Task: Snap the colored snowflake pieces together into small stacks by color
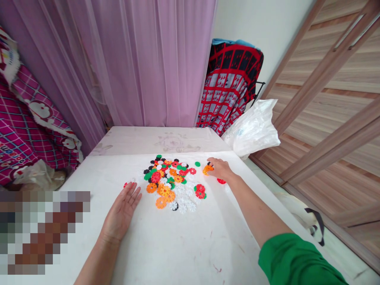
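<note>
A heap of plastic snowflake discs [164, 190] in orange, red, green, black and white lies on a white table [178, 245]. At the heap's left side, my left hand [126, 202] rests with fingers stretched out and nothing in it. A red disc [126, 185] shows just past its fingertips. My right hand [221, 168] is to the right of the heap, fingers curved and apart against a few orange discs [207, 170]. Something black shows by its fingertips. A red disc [221, 181] lies below that hand, and a green disc [197, 164] sits alone to its left.
A white plastic bag [252, 128] stands at the table's far right corner. Purple curtains [157, 63] hang behind the table. Wooden wardrobe doors [329, 107] run along the right, and a patterned red cloth [228, 87] covers something at the back. Pink checked fabric [26, 118] hangs at left.
</note>
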Demonstrator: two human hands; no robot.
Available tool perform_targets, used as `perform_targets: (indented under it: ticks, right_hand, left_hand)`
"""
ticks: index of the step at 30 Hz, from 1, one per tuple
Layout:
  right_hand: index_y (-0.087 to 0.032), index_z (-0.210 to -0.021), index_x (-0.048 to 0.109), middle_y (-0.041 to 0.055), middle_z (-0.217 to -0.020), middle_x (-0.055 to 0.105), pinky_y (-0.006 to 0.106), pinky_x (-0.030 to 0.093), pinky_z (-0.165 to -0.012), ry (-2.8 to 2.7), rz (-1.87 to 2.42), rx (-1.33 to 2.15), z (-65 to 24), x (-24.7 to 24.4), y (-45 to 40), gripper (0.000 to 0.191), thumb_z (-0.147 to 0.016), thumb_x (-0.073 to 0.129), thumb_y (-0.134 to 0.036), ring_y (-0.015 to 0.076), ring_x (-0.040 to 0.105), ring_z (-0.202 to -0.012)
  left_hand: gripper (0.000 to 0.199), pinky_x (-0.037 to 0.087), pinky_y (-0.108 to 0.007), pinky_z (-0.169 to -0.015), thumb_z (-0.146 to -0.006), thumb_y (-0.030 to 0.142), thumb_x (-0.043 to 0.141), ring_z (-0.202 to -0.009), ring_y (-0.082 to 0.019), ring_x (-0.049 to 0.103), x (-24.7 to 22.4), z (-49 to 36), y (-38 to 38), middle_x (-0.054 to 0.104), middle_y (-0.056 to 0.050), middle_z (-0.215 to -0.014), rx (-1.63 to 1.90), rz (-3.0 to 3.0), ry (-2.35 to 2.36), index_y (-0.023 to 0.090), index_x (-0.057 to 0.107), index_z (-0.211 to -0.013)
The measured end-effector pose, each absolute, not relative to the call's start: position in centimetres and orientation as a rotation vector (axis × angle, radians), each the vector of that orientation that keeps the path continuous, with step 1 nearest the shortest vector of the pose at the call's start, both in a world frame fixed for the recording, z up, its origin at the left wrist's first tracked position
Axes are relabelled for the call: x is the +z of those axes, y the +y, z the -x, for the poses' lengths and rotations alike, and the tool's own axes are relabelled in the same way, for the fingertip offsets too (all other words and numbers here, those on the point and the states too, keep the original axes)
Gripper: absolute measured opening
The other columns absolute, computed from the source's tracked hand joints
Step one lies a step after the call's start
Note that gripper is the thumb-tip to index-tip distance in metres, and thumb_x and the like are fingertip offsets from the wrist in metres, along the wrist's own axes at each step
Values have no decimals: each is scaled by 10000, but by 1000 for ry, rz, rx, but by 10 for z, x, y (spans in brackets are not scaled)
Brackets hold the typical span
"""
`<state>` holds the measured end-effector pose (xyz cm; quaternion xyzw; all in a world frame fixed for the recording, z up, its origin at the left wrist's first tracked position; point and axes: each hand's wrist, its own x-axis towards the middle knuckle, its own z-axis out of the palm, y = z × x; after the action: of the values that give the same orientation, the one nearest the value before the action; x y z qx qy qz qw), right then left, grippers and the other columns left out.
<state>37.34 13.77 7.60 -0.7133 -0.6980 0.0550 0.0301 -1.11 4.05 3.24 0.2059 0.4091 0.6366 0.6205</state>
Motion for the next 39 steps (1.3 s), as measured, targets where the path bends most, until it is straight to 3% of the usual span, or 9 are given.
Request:
perform_targets:
  ticks: [5, 8, 17, 23, 29, 39]
  right_hand:
    - [-238, -1274, 543, 57, -1242, 640, 343, 376, -872, -2204, 2172, 143, -376, 80, 131, 535, -747, 630, -259, 262, 537, -1144]
    - [-234, -1219, 596, 51, -1247, 639, 334, 384, -893, -2223, 2139, 89, -373, 84, 124, 426, -796, 569, -200, 244, 543, -1143]
    - [-235, -1004, 713, 27, -1103, 700, 279, 404, -924, -2449, 1661, 181, -291, 82, 102, 237, -855, 538, -174, 181, 597, -1049]
    - [-245, -1072, 690, 31, -1100, 707, 290, 401, -920, -2467, 1696, 156, -245, 73, 103, 246, -857, 574, -276, 198, 592, -1058]
    - [-241, -1218, 615, 59, -1154, 686, 313, 405, -908, -2463, 1796, 156, -238, 63, 111, 387, -839, 596, -313, 229, 575, -1106]
    - [-211, -1230, 591, 75, -1238, 646, 323, 393, -937, -2405, 1823, 299, -244, 54, 119, 477, -778, 668, -342, 249, 550, -1154]
  left_hand:
    - [321, 330, -478, -1154, -814, 386, 632, -1301, -264, 499, 32, 11, 40, 565, -60, -1390, 1471, -474, 945, 233, 688, -1091]
    - [322, 328, -479, -1154, -815, 384, 630, -1300, -264, 499, 32, 11, 41, 562, -61, -1394, 1470, -473, 945, 234, 687, -1094]
    - [300, 332, -463, -1150, -826, 379, 618, -1292, -257, 508, 30, 12, 41, 567, -65, -1388, 1479, -454, 912, 230, 695, -1075]
    - [299, 345, -471, -1139, -821, 371, 624, -1283, -264, 515, 26, 14, 42, 555, -69, -1401, 1484, -456, 881, 227, 695, -1073]
    - [273, 359, -457, -1132, -854, 356, 586, -1274, -249, 524, 27, 12, 42, 562, -66, -1392, 1478, -437, 886, 234, 697, -1070]
    - [285, 369, -463, -1124, -831, 366, 618, -1285, -265, 512, 27, 12, 42, 555, -71, -1397, 1481, -455, 874, 230, 697, -1068]
